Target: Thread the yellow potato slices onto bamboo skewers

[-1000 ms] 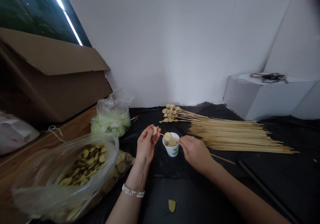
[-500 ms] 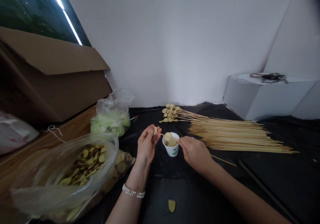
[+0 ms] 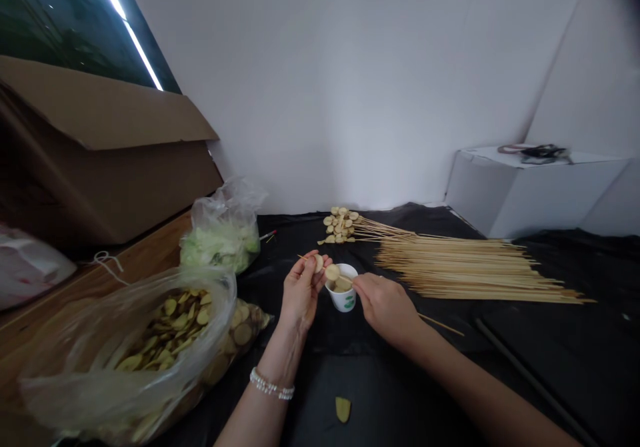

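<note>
My left hand (image 3: 301, 291) pinches a round potato slice (image 3: 319, 263) that sits on a thin bamboo skewer (image 3: 435, 323). The skewer's tip pokes out to the left of my fingers. A second slice (image 3: 333, 272) is threaded on the same skewer, close beside the first. My right hand (image 3: 383, 302) grips the skewer farther back, fingers closed. Just below the slices stands a small white paper cup (image 3: 345, 297) holding more slices.
A clear bag of potato slices (image 3: 165, 330) lies at the left, a bag of green leaves (image 3: 223, 237) behind it. A heap of bare skewers (image 3: 465, 268) and finished ones (image 3: 341, 225) lies on the black cloth (image 3: 550, 340). One loose slice (image 3: 343, 409) lies near me.
The skewer has pushed through the slice in my left hand, its tip now showing past my fingers. The two slices have come closer together.
</note>
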Demonstrator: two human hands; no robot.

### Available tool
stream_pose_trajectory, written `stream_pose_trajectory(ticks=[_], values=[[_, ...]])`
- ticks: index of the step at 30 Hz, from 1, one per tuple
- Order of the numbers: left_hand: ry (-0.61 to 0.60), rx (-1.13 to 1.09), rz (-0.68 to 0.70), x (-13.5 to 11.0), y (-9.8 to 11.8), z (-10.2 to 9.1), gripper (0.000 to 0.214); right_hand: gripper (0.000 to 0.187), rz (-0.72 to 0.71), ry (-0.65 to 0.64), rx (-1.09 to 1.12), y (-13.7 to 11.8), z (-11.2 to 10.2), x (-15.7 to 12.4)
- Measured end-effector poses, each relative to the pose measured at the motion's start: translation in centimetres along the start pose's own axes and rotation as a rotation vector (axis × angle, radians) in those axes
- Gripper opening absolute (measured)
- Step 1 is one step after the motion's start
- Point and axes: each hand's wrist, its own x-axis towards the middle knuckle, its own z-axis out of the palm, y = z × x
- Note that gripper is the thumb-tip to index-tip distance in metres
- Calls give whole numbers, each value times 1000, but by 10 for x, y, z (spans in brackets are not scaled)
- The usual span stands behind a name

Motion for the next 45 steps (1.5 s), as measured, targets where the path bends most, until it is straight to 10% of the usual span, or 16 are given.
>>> stream_pose_trajectory(ticks=[45], values=[[-31, 2, 14, -3, 2, 1, 33, 27, -92, 187, -1, 0, 13, -1]])
